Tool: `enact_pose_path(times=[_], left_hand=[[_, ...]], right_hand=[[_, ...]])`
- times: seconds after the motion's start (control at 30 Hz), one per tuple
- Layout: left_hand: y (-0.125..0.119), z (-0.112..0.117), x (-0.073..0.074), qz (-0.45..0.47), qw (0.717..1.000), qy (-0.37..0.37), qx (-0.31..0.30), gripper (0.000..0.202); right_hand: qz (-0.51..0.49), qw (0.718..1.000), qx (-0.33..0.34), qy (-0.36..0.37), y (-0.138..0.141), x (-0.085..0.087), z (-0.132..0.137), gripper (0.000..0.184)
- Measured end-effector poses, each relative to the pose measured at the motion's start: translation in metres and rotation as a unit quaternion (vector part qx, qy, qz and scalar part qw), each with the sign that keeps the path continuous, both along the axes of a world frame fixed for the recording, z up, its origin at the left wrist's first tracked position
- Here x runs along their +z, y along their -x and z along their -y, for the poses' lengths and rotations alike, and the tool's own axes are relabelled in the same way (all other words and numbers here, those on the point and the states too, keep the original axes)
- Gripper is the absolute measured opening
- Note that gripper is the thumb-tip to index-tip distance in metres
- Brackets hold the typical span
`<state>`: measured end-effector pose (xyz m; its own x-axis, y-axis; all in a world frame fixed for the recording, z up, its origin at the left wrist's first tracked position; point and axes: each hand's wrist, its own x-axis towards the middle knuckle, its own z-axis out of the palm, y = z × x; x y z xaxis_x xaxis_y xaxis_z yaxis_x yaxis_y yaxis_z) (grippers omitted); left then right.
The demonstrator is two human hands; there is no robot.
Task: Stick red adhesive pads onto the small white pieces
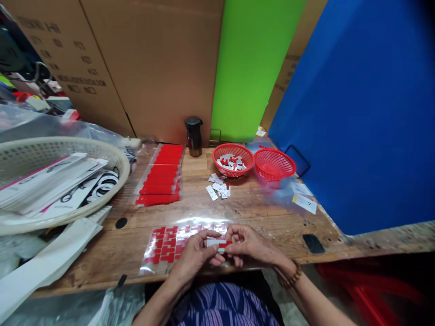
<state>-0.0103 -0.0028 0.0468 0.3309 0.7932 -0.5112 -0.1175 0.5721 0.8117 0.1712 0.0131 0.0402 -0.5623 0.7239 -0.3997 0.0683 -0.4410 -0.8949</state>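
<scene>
Close to the table's front edge, my left hand (pixel 196 253) pinches a small white card (pixel 212 242). My right hand (pixel 249 244) is closed on a small red piece (pixel 224 246) that lies against the card's right end. Fingers cover part of both. Under and beyond my hands is a clear plastic sheet (pixel 147 261) bearing rows of red T-shaped pieces (pixel 168 244); some farther right have white on them. Beyond the sheet lies a loose pile of white cards (pixel 220 188), a few with red on them.
A red basket (pixel 217 162) holds white and red pieces; a second red basket (pixel 276 165) stands to its right. Left of them are a dark bottle (pixel 194 138) and stacked red strips (pixel 161 174). A large cream basket (pixel 124 170) fills the left. Blue board (pixel 360 122) bounds the right.
</scene>
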Motion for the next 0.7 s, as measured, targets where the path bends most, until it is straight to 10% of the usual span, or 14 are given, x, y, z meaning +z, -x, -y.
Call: enact_pose_path(times=[0.13,0.33,0.7], left_hand=[[0.005,-0.004,-0.017,-0.086,0.983,-0.141,0.079,0.04],[0.007,0.003,-0.035,-0.275,0.889,-0.364,0.032,0.029],[0.008,0.006,-0.059,-0.372,0.792,-0.484,-0.035,0.029]], right_hand=[[0.076,0.991,-0.077,-0.074,-0.017,0.017,-0.049,0.031],[0.168,0.926,-0.223,-0.254,-0.028,0.046,-0.13,0.025],[0.376,0.823,-0.192,-0.381,0.008,-0.012,-0.113,0.006]])
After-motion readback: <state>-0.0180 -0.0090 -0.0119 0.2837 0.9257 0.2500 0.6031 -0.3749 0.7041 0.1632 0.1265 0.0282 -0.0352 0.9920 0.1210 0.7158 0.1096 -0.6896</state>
